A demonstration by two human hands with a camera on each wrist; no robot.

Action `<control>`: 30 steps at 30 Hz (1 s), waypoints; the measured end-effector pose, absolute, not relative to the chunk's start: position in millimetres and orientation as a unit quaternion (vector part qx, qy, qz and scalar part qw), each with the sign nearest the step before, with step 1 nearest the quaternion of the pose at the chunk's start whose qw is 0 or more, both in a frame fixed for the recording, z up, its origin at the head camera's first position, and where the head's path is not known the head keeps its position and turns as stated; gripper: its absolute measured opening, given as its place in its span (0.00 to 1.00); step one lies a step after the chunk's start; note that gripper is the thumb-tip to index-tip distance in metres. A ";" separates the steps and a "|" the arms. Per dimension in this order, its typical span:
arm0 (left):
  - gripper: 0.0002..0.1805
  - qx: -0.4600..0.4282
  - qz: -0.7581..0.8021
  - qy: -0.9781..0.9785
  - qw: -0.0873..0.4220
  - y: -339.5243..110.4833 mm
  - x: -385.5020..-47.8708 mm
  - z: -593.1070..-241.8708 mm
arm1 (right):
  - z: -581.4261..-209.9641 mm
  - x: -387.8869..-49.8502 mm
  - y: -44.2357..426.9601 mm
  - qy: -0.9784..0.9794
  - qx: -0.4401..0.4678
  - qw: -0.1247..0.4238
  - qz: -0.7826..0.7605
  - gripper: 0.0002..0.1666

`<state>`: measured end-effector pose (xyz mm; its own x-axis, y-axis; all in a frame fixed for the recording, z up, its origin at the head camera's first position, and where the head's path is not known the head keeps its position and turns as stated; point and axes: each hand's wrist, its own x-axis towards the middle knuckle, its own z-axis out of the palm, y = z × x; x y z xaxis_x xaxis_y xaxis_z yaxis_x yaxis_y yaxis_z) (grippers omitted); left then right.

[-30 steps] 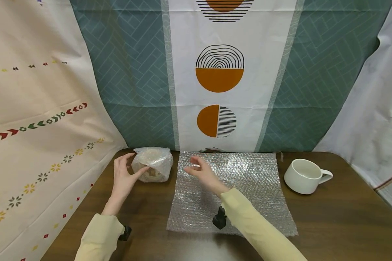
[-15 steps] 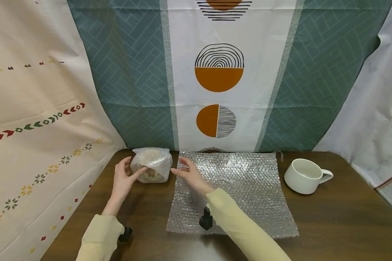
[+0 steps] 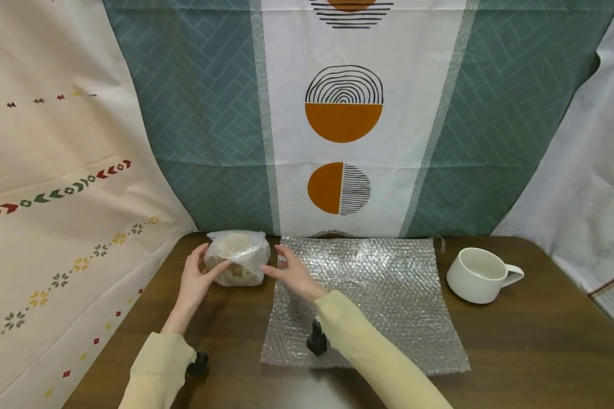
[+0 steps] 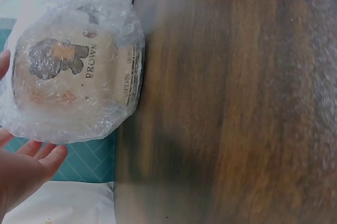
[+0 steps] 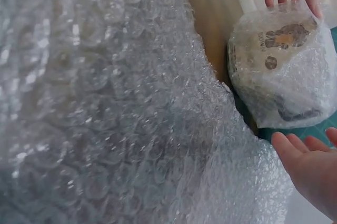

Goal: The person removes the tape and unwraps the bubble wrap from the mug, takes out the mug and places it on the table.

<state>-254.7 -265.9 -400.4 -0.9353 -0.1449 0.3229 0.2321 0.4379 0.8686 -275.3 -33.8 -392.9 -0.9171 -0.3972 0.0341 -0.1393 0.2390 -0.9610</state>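
Note:
A cream item printed with a brown bear and the word "BROWN" is wrapped in bubble wrap; this bundle (image 3: 243,253) stands at the table's back left. My left hand (image 3: 195,279) is at its left side, thumb in front and fingers bent loosely behind; whether the fingertips touch the wrap I cannot tell. My right hand (image 3: 294,276) hovers just off the bundle's right side, thumb and fingers spread, holding nothing. In the right wrist view, a small gap separates the right fingertips (image 5: 279,142) from the bundle (image 5: 289,71).
A flat sheet of bubble wrap (image 3: 373,307) covers the middle of the wooden table (image 3: 532,352), under my right forearm. A white mug (image 3: 474,276) stands right of the sheet, handle to the right. Patterned cloths (image 3: 225,113) hang behind and along the sides.
My right hand has moved left from over the bubble wrap sheet to beside the bundle. My left hand has stayed nearly in place, and the bundle has hardly shifted.

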 end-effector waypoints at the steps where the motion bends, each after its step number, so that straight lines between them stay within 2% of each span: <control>1: 0.39 -0.024 -0.529 -0.830 0.176 -266.4 -254.5 -400.9 | -392.3 -275.3 -34.9 0.781 -0.173 0.110 -0.590 0.44; 20: 0.41 -0.015 -0.509 -0.849 0.141 -273.2 -256.0 -404.6 | -394.0 -279.3 -50.2 0.787 -0.199 0.106 -0.575 0.45; 30: 0.38 -0.024 -0.507 -0.849 0.150 -273.9 -257.2 -405.0 | -391.7 -281.0 -54.5 0.772 -0.196 0.129 -0.590 0.47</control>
